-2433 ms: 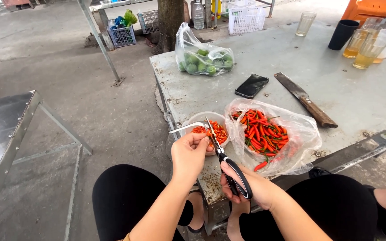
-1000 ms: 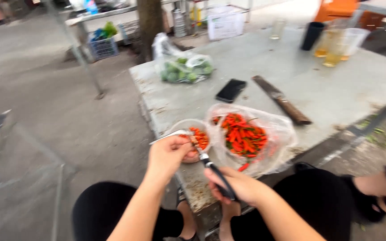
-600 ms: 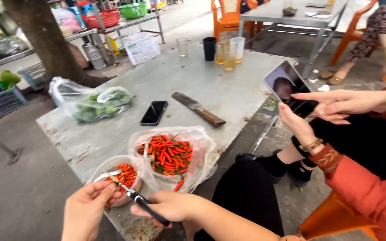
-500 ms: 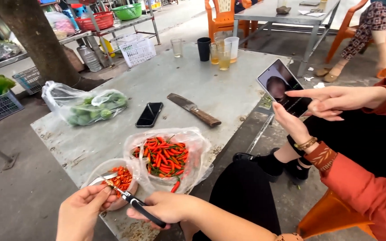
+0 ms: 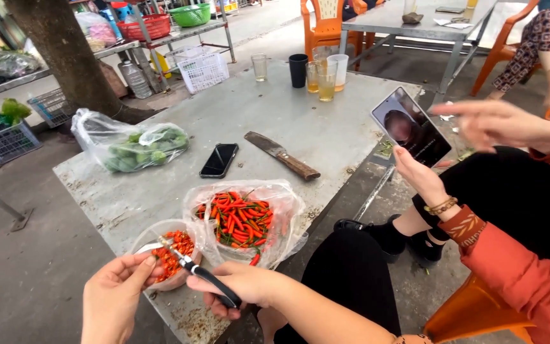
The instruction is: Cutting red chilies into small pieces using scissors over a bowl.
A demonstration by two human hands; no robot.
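Red chillies, half cut: we snip into a small bowl point(image 5: 170, 255) at the table's near edge.
Our right hand point(image 5: 243, 286) grips the scissors point(image 5: 195, 272) closed-fisted; our left hand point(image 5: 112, 299) pinches a chilli; the bag point(image 5: 243, 220) beside remains mostly full.

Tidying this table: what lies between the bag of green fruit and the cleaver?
In the head view, a black phone lies face up on the table between the bag of green fruit and the cleaver.
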